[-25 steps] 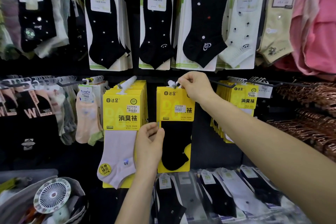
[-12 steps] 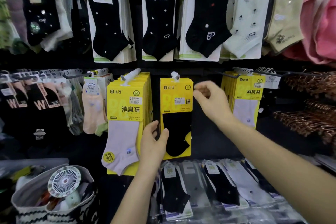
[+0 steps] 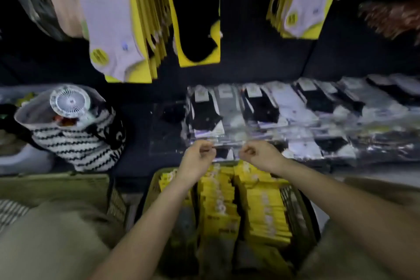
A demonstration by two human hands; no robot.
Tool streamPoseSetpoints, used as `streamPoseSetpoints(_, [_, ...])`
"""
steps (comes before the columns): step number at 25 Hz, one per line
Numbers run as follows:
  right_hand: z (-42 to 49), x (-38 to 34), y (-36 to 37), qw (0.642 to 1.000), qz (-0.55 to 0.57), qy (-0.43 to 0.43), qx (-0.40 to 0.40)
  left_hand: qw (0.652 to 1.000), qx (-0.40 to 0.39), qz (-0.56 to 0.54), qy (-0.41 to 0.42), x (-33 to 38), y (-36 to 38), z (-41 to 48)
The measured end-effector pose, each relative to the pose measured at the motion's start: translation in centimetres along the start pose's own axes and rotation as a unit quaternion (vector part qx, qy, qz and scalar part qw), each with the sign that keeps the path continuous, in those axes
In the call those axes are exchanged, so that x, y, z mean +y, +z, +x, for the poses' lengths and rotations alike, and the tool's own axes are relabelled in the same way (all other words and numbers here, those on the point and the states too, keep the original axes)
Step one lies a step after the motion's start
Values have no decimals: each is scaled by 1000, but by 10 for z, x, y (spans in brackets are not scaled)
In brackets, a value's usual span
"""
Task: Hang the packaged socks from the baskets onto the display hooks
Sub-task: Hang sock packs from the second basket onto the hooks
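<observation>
Left hand (image 3: 197,158), right hand (image 3: 260,154) lowered from pack (image 3: 197,22) to basket (image 3: 293,199).

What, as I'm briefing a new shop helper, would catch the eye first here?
The bright yellow sock packs crammed in the basket at bottom centre, with the left hand and right hand curled just above its far edge. Next, the hanging yellow packs at top, and the striped bag with a white fan on the left.
</observation>
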State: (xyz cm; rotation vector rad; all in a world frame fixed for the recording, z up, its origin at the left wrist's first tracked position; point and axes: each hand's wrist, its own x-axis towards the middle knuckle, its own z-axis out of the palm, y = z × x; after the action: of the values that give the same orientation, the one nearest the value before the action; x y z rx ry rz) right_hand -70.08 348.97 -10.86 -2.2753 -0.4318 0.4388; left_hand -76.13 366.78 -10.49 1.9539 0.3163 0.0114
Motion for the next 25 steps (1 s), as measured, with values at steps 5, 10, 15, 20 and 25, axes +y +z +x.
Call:
streamPoseSetpoints(5, [-20, 32, 43, 985, -106, 13, -139, 983, -104, 127, -85, -73, 22, -16])
streamPoseSetpoints(10, [-49, 51, 89, 944, -218, 48, -244, 919, -285, 177, -209, -123, 24, -40])
streamPoseSetpoints(15, [-52, 47, 108, 941, -271, 65, -192, 936, -241, 111, -234, -148, 41, -55])
streamPoseSetpoints(20, [-52, 46, 112, 936, -297, 76, -173, 948, -204, 81, -231, -156, 43, -58])
streamPoseSetpoints(25, [-52, 50, 117, 927, -327, 41, -180, 947, -228, 47, -223, -162, 44, -58])
